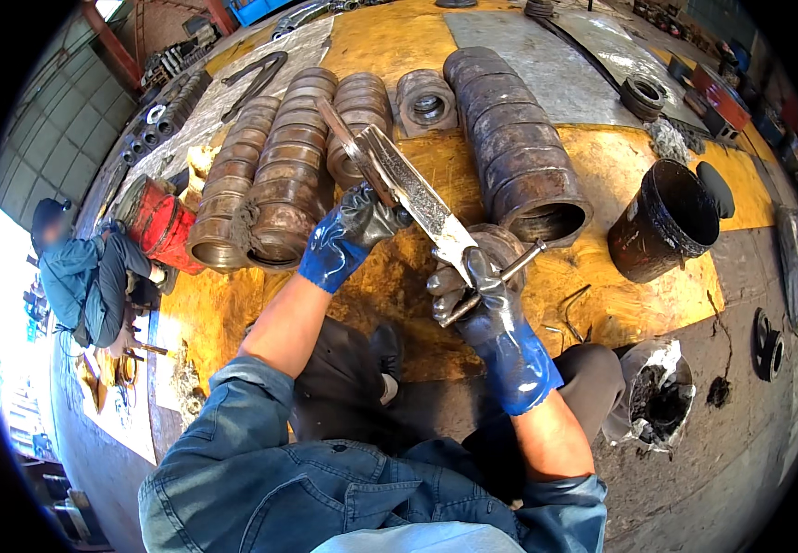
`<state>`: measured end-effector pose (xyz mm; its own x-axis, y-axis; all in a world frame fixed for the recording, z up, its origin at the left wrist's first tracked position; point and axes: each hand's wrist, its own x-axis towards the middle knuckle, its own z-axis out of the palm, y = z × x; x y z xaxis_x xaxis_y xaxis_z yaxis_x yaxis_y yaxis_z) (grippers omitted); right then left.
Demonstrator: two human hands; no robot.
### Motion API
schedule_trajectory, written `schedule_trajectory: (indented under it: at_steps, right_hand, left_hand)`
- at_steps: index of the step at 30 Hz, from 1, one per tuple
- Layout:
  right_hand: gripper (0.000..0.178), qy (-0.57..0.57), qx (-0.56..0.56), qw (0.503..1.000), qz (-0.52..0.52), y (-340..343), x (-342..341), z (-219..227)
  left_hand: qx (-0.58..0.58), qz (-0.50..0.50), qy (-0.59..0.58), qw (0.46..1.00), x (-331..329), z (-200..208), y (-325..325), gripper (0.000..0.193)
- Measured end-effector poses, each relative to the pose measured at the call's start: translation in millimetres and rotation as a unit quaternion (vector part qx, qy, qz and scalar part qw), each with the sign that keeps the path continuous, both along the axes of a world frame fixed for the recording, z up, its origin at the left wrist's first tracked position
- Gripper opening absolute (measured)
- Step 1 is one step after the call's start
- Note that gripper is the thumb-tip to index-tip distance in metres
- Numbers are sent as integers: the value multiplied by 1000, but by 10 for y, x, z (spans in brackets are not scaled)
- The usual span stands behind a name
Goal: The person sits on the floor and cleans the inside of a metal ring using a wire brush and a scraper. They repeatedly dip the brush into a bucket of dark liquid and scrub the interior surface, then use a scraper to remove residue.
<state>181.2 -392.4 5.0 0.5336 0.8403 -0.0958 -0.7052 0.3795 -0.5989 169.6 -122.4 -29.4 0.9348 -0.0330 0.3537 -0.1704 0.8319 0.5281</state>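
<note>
My left hand, in a blue glove blackened with grease, is closed round a narrow brown bar that slants up and away. Against that bar lies a long pale-handled brush with a dark, speckled face, apparently a wire brush. Its near end is gripped by my right hand, also in a greasy blue glove. A metal rod with a knobbed end crosses the same palm, held under the fingers. Partly hidden behind my right hand, a metal ring rests on the yellow sheet.
Rows of rusty ring-shaped cylinders lie ahead, with more at the left. A dark bucket stands right; an opened bag of black grease sits near my knee. Leftward are a red bucket and a crouching person.
</note>
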Motion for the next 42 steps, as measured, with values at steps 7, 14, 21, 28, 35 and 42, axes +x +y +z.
schedule_trajectory:
  at_steps: [7,14,21,28,35,42]
  right_hand:
    - [55,12,59,998,-16,-17,44,-53]
    - [38,62,43,997,-14,-191,220,-137]
    - [35,149,-26,988,-15,-358,347,-64]
    - [34,134,-114,984,-18,-413,381,-110]
    - [31,145,-119,982,-14,-437,425,-206]
    - [34,179,-154,970,-54,-425,395,-145]
  left_hand:
    - [-12,-5,16,1000,-14,86,36,32]
    - [119,40,107,986,17,134,191,24]
    - [324,108,115,933,-71,23,455,35]
    - [622,178,108,755,-311,459,105,29]
    - [771,208,41,601,-185,283,132,22]
    - [868,278,-64,407,-99,86,106,28]
